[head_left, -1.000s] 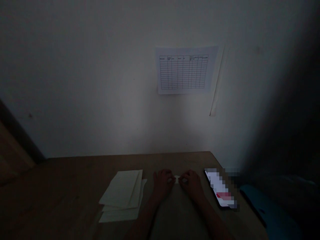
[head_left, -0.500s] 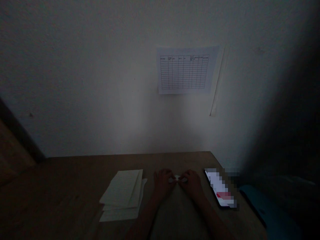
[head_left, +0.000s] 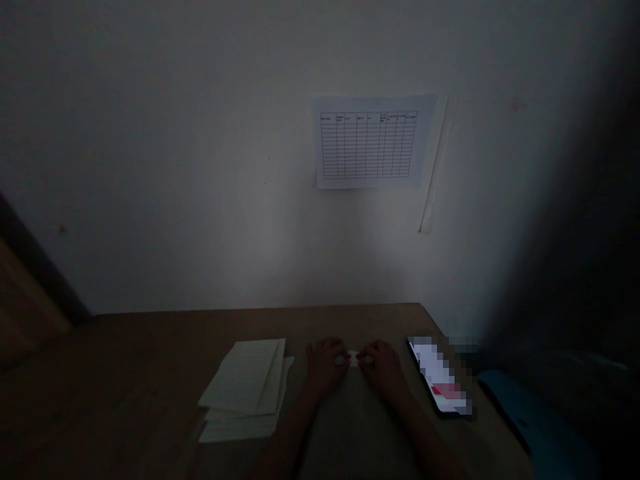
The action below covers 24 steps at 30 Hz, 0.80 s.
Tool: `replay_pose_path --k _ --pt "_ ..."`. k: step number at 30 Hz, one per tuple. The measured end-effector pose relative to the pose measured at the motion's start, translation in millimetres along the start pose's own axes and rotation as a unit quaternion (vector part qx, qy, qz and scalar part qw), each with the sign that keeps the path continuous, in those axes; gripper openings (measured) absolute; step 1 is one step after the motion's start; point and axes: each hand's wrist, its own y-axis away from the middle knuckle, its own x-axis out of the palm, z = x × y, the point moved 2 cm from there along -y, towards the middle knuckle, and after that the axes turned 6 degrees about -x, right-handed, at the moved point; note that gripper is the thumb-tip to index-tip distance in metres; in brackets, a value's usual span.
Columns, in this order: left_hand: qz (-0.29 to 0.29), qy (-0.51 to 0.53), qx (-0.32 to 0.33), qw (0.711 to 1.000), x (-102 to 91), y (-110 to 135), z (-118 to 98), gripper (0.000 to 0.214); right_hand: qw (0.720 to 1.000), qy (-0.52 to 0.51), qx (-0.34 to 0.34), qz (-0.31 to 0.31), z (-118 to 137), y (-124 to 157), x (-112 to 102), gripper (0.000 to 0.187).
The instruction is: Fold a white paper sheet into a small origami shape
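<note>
- Pale wall [head_left: 150, 167] fills the background, meeting a brown wooden table [head_left: 125, 340] at its far edge.
- A printed grid sheet [head_left: 367, 141] hangs on the wall at 12 o'clock from the hands, and a long pale strip [head_left: 436, 167] runs down the wall just right of it.
- The left hand [head_left: 326, 365] is curled, its fingertips closed on one end of a small white paper strip [head_left: 354, 359].
- The right hand [head_left: 383, 367] is curled the same way on the other end, so the strip spans the narrow gap between the hands, just above the tabletop.
- A stack of cream paper sheets [head_left: 240, 390] lies on the table at 9 o'clock from the hands, just beside the left hand.
- A smartphone [head_left: 437, 377] with a lit, blurred screen lies at 3 o'clock, near the right hand.
- A blue object [head_left: 530, 417], too dim to identify, lies beyond the phone at 4 o'clock.
</note>
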Motion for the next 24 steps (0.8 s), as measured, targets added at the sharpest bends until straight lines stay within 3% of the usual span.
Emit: replay_pose_path --k 16,24 --pt "0.056 -0.036 -0.013 0.998 0.8 -3.7 7.8 0.036 0.998 0.03 -0.028 0.038 -2.6 -1.4 2.8 0.056" --pt "0.075 -0.019 -0.005 0.997 0.0 -3.2 13.7 0.048 0.998 0.029 -0.036 0.039 -8.2 -1.1 5.8 0.055"
